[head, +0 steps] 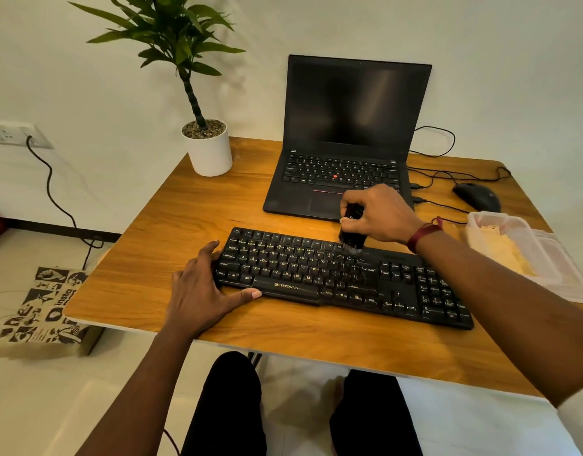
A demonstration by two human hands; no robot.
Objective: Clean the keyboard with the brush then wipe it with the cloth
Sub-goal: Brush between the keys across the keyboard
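A black keyboard (333,278) lies across the front of the wooden table (191,212). My right hand (380,213) grips a small black brush (351,235) held upright, its bristles touching the top key rows right of the keyboard's middle. My left hand (201,287) rests flat on the table against the keyboard's left end, fingers apart, thumb along its front edge. A yellow cloth (504,250) lies in a clear plastic container (547,258) at the table's right edge.
An open black laptop (346,139) stands behind the keyboard. A black mouse (477,196) and cables lie to its right. A potted plant (208,146) sits at the back left corner. A printed bag (43,311) rests on the floor to the left.
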